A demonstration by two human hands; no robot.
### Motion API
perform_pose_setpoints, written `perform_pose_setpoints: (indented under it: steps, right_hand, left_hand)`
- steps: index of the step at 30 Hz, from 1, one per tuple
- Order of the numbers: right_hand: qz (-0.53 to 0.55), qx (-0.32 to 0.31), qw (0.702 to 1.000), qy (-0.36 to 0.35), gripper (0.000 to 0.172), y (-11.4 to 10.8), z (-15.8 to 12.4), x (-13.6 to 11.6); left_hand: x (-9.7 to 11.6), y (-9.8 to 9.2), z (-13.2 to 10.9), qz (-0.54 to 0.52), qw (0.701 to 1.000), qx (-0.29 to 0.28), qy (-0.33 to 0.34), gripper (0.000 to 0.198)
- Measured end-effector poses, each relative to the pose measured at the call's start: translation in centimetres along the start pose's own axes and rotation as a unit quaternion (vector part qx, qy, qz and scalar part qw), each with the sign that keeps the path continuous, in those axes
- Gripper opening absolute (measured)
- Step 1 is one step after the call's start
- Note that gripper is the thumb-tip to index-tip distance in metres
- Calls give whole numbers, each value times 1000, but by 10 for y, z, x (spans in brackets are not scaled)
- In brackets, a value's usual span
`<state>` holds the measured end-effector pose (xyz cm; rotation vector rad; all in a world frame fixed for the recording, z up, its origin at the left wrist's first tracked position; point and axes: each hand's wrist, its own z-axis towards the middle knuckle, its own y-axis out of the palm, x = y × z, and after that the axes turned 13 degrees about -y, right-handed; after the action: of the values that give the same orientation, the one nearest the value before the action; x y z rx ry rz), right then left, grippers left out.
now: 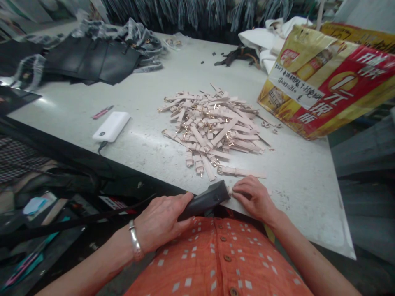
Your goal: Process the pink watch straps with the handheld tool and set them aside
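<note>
My left hand (165,216) is wrapped round a dark grey handheld tool (210,196) with a blocky head, at the table's front edge. What kind of tool it is I cannot tell. Close against that head, my right hand (251,195) pinches a pale strap (230,190); only a short end of it shows, the rest being hidden by fingers. Just beyond lies a single pale buckle strap (242,171), flat on the table. Further back spreads a loose heap of pale pink-beige straps (216,127) with gold-coloured buckles.
A white power bank (111,126) with a cable and a pink cutter-like tool (103,112) lie left on the table (145,107). Black bag pieces (92,59) with wrapped handles cover the far left. A yellow-red carton (327,82) stands right, near dark strips (237,55).
</note>
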<state>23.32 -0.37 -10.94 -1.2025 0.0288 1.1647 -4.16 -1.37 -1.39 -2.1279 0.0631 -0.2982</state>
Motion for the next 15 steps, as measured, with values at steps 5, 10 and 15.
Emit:
perform_pose_setpoints:
  steps: [5,10,15]
  right_hand:
    - [7,-5,1000,-4,11,2,2,1]
    - [-42,-45,997,45,11,4,6,-3]
    - [-81,-64,992,71,12,8,7,-3]
  left_hand:
    - [8,-11,4,45,999,-20,6,24]
    - [6,-20,7,90,996,-24,10,19]
    - [8,-27,12,133,990,1,41,16]
